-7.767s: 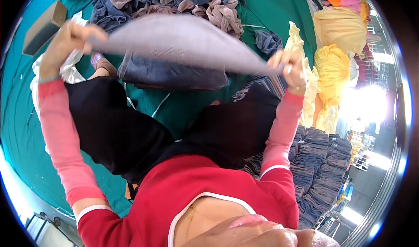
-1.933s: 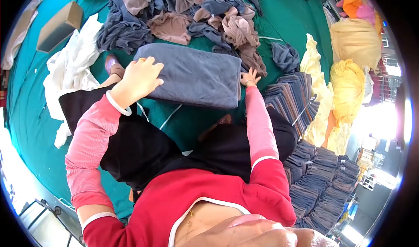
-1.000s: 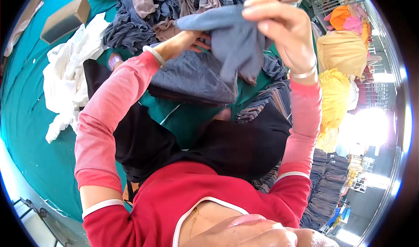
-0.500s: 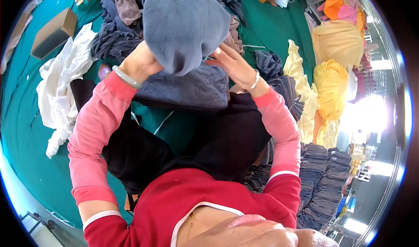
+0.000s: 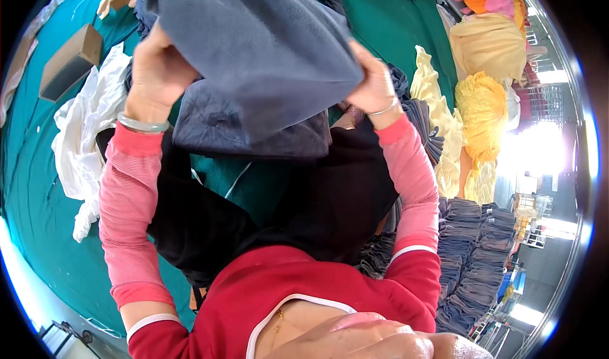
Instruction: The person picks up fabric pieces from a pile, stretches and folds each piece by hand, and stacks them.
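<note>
A grey-blue cloth point(image 5: 260, 48) with a soft, towel-like nap is stretched between my two hands. My left hand point(image 5: 162, 67), a pale bangle at its wrist, grips the cloth's left side with the fingers partly hidden behind it. On the right edge, my right hand point(image 5: 374, 83) pinches the cloth between thumb and fingers. The lower edge of the cloth hangs down over a folded dark grey pile of cloth point(image 5: 247, 134), which lies in front of my legs.
Green sheeting point(image 5: 38, 188) covers the floor. White fabric point(image 5: 85, 143) and a cardboard box point(image 5: 71, 61) lie left. Pale yellow fabric point(image 5: 438, 124) and a yellow bundle point(image 5: 482, 115) are right. Several stacks of folded grey cloths point(image 5: 466, 264) stand at my right side.
The bunched, rounded cloth has been spread into a wide sheet. My hands have moved apart, the left one outward and up, the right one slightly outward.
</note>
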A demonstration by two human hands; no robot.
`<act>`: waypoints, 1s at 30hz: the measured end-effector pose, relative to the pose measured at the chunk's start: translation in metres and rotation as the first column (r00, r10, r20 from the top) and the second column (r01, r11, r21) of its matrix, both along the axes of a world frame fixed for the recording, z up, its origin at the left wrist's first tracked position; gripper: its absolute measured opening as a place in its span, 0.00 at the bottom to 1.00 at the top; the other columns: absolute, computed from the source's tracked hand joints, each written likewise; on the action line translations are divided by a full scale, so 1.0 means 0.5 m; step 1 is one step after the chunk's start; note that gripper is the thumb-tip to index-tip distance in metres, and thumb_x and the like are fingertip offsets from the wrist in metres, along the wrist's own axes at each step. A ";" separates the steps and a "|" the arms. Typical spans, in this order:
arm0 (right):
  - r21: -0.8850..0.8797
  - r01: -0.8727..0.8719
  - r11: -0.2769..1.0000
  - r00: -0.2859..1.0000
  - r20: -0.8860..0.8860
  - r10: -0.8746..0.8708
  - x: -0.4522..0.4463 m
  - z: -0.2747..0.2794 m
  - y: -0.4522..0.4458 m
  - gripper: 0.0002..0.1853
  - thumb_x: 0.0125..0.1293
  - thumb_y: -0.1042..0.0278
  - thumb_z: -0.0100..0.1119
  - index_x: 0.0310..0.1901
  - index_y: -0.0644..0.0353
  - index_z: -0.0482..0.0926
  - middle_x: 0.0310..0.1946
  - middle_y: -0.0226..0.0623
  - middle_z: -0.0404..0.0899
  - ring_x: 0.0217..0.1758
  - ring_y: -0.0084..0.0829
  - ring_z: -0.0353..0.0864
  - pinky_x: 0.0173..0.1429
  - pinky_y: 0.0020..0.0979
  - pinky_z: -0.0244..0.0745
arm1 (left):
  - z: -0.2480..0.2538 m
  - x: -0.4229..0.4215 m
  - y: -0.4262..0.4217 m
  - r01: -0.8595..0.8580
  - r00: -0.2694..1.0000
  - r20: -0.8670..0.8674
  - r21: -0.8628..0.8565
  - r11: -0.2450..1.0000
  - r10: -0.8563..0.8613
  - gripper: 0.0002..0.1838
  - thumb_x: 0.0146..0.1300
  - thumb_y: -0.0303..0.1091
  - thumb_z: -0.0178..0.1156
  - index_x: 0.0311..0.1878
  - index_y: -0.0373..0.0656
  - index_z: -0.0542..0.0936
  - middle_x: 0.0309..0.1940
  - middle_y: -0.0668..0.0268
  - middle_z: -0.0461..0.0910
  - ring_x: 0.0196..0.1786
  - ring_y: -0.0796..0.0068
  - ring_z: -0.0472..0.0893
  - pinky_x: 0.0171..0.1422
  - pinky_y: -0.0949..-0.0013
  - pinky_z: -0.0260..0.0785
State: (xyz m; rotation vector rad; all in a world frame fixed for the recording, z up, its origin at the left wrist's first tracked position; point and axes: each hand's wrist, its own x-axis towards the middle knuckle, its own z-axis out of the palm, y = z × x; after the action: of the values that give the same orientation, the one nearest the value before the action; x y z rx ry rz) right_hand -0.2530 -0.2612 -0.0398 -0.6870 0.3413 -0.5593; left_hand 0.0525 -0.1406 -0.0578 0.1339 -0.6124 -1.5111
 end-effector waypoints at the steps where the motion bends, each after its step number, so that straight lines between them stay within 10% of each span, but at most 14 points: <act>1: -0.046 -0.003 0.999 1.000 0.015 0.004 -0.014 0.025 -0.002 0.24 0.67 0.64 0.48 0.63 0.57 0.62 0.58 0.37 0.70 0.60 0.32 0.70 0.65 0.39 0.62 | 0.031 -0.003 -0.003 -0.034 0.998 0.049 -0.068 0.997 0.037 0.24 0.56 0.35 0.58 0.57 0.39 0.71 0.55 0.60 0.73 0.58 0.61 0.71 0.67 0.56 0.58; 5: -0.210 0.179 0.961 0.982 0.104 -0.160 -0.084 0.037 -0.032 0.30 0.65 0.64 0.51 0.67 0.63 0.56 0.62 0.39 0.65 0.64 0.34 0.67 0.67 0.36 0.61 | 0.069 -0.019 -0.004 -0.269 0.911 0.329 0.015 0.963 0.249 0.24 0.58 0.35 0.60 0.58 0.37 0.70 0.53 0.60 0.74 0.57 0.65 0.73 0.67 0.63 0.59; 8: -0.483 0.257 0.837 0.956 0.002 -0.292 -0.106 0.053 -0.024 0.35 0.63 0.65 0.54 0.68 0.65 0.52 0.65 0.41 0.61 0.66 0.34 0.63 0.68 0.34 0.58 | 0.075 -0.051 -0.007 -0.473 0.519 0.735 -0.178 0.863 0.436 0.21 0.58 0.35 0.63 0.53 0.36 0.75 0.45 0.62 0.79 0.47 0.70 0.79 0.58 0.70 0.68; 13: -0.722 0.273 0.636 0.913 -0.015 -0.408 -0.136 0.097 -0.002 0.39 0.61 0.64 0.56 0.69 0.67 0.48 0.67 0.44 0.56 0.67 0.35 0.62 0.69 0.35 0.57 | 0.078 -0.030 -0.003 -0.568 -0.176 0.764 -0.594 0.570 0.621 0.12 0.60 0.31 0.61 0.46 0.39 0.80 0.30 0.68 0.79 0.31 0.83 0.76 0.37 0.82 0.69; 22: -0.499 0.451 0.740 0.892 0.224 -0.392 -0.205 0.094 0.002 0.37 0.62 0.70 0.56 0.70 0.62 0.48 0.47 0.37 0.77 0.52 0.31 0.76 0.61 0.35 0.69 | 0.105 -0.029 0.033 -0.589 0.412 0.705 -0.278 0.759 0.578 0.13 0.62 0.28 0.54 0.49 0.43 0.78 0.38 0.73 0.79 0.38 0.89 0.76 0.38 0.87 0.64; 24: -0.489 0.559 0.669 0.827 0.268 -0.495 -0.205 0.110 0.029 0.34 0.63 0.72 0.54 0.68 0.62 0.53 0.46 0.37 0.77 0.52 0.32 0.76 0.62 0.36 0.68 | 0.125 -0.009 0.046 -0.556 0.564 0.657 -0.146 0.818 0.500 0.17 0.67 0.33 0.50 0.56 0.38 0.73 0.58 0.62 0.71 0.53 0.76 0.75 0.55 0.77 0.67; 30: -0.688 0.664 0.293 0.594 0.247 -0.766 -0.207 0.079 -0.049 0.20 0.62 0.80 0.54 0.57 0.62 0.71 0.36 0.28 0.75 0.45 0.23 0.74 0.55 0.31 0.68 | 0.155 -0.027 0.010 -0.627 0.269 0.726 -0.367 0.687 0.633 0.17 0.65 0.33 0.53 0.56 0.37 0.73 0.49 0.67 0.75 0.50 0.79 0.74 0.54 0.77 0.63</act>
State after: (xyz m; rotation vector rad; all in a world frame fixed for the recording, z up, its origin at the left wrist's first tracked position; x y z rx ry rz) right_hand -0.3564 -0.2856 -0.0006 -1.3802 0.5707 -1.6196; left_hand 0.0388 -0.1358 0.0197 1.0332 -1.1394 -0.5335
